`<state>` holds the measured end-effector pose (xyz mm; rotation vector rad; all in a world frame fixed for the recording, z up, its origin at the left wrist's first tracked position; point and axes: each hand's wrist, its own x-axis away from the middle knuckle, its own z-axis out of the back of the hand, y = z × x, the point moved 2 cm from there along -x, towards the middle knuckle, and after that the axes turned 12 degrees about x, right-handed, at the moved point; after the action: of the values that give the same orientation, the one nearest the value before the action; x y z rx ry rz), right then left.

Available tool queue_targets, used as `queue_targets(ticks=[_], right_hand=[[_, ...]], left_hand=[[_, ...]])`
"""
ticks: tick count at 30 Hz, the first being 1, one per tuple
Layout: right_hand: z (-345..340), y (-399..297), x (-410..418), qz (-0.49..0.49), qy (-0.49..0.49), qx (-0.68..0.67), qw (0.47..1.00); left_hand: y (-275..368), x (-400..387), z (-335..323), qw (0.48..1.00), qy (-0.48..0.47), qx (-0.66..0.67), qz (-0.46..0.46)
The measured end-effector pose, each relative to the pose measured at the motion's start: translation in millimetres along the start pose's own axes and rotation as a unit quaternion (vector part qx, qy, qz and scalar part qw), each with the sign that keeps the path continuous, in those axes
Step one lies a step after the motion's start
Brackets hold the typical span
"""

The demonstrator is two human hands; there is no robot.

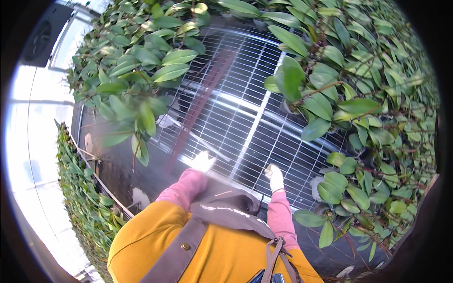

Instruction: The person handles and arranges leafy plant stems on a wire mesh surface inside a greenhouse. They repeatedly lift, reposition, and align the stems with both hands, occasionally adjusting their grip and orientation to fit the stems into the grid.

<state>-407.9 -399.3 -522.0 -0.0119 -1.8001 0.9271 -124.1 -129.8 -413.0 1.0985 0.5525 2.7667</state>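
Note:
My left hand, in a white glove, is over the near edge of a metal wire-mesh bench top. It is overexposed and blurred, so its fingers are not clear. To its right my right hand, also gloved in white, hovers over or rests on the mesh with its fingers curled; whether it holds anything is not visible. Pink sleeves cover both forearms. Nearest to the right hand stand potted broad-leaved plants, which look like orchids. Another leafy clump hangs over the mesh on the left.
Dense potted plants crowd the bench's right side and far end. A reddish-brown bar shows at the mesh. Beyond a dark aisle, another plant bench runs along the left. A boxy fan unit stands at the upper left.

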Motion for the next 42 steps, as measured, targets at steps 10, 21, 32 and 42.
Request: queue_targets(ticks=[10, 21, 32, 42], right_hand=[[-33.6, 95.5, 102.4, -0.010, 0.039, 0.397, 0.917], [-214.9, 69.1, 192.3, -0.108, 0.006, 0.289, 0.951], [-131.6, 60.1, 197.9, -0.052, 0.026, 0.398, 0.915], [-147.0, 42.4, 58.9, 0.096, -0.142, 0.556, 0.813]], left_hand=[[-60.5, -140.5, 128.4, 0.975, 0.189, -0.074, -0.092], [-122.7, -266.5, 192.4, 0.996, 0.028, 0.031, 0.073], [-84.2, -158.4, 136.0, 0.975, 0.129, 0.165, -0.071], [-123.1, 126.8, 173.7, 0.933, 0.075, 0.332, -0.113]])
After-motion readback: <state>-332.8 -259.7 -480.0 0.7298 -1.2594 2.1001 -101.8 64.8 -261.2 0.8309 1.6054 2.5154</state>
